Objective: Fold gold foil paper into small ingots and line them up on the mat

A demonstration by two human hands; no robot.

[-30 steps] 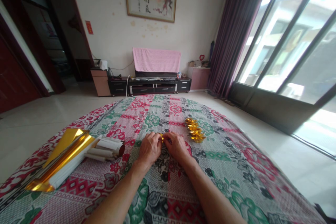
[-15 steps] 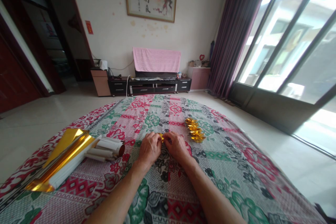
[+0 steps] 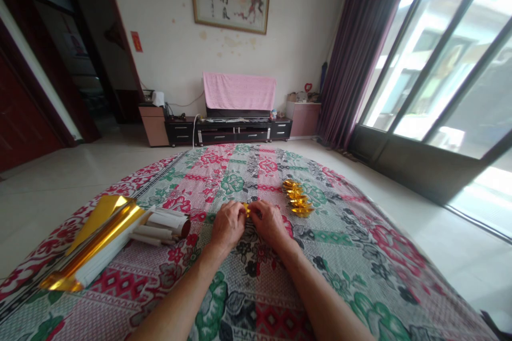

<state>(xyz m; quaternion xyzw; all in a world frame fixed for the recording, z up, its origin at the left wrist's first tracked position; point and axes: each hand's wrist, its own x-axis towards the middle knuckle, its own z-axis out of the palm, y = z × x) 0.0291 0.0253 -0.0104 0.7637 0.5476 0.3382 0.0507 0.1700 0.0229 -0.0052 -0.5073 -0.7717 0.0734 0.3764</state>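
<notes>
Between my fingertips is a small piece of gold foil paper (image 3: 247, 210), mostly covered by the fingers. My left hand (image 3: 230, 224) pinches it from the left, closed. From the other side my right hand (image 3: 269, 220) grips it with thumb and fingers, also closed. Both hands are close together low over the flowered cloth (image 3: 248, 298). Just right of my right hand, a row of several folded gold foil pieces (image 3: 298, 200) lies on the cloth.
Rolled gold foil sheets (image 3: 104, 240) lie at the left, with white paper rolls (image 3: 164, 224) beside them. Beyond the cloth stands a low black cabinet (image 3: 234, 133) bearing something under a pink cover (image 3: 240, 90). Glass doors (image 3: 432, 74) are at the right.
</notes>
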